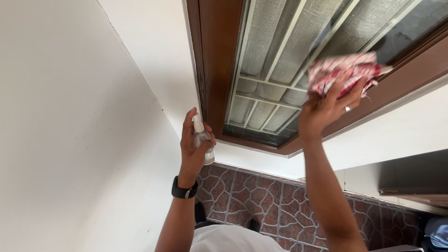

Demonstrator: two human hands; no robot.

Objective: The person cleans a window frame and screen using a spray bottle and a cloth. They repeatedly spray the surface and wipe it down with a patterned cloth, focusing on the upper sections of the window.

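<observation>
We judge the wiping of the window (280, 70) is in hand: our right hand (326, 109) presses a red-white cloth (347, 72) on the glass at upper right, grip closed around it. Our left hand (193, 147), center-left, holds a small spray bottle (203, 140) with closed grip. Next we need aiming the nozzle at the glass.

bottle (202, 140) left of window (280, 88); cloth (343, 72) seemingly on it.

Both arms raised, left hand (193, 147) fingers curled closed, right hand (329, 105) fingers clenched, wrist bent back
</observation>
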